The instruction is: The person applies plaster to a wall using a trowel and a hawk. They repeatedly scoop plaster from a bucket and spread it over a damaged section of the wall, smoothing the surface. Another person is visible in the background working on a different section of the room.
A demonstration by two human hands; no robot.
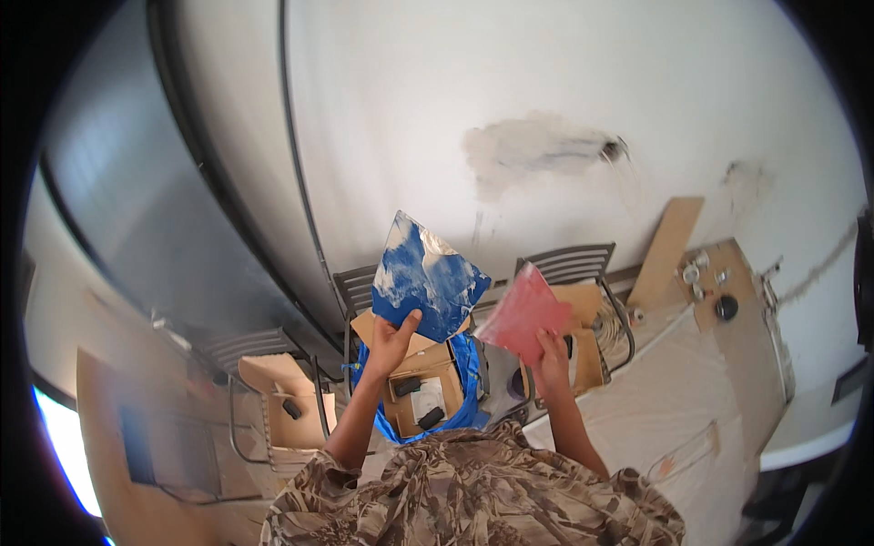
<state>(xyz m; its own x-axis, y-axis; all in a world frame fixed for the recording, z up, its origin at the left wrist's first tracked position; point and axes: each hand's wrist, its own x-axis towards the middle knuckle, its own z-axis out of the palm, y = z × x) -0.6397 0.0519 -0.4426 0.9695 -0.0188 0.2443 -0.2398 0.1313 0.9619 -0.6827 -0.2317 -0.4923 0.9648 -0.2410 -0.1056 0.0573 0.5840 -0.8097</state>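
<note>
My left hand (391, 344) grips the lower corner of a flat blue sheet (423, 282), its thumb lying on the face. White plaster-like paste is smeared over the sheet, with a thicker patch along its upper right edge. In my right hand (550, 364) is a flat red spreader (526, 317), dusted white and paler along its left edge. Both pieces are held up in front of me, a small gap apart. Whatever my fingers do behind them is hidden.
Ahead, the white wall has a grey patched area (523, 150) ending at a dark hole (614, 148). Below my hands, an open cardboard box (446, 371) with blue plastic around it sits between chairs (569, 262). A wooden board (667, 250) leans at the right. Sheeting (628, 423) covers the floor.
</note>
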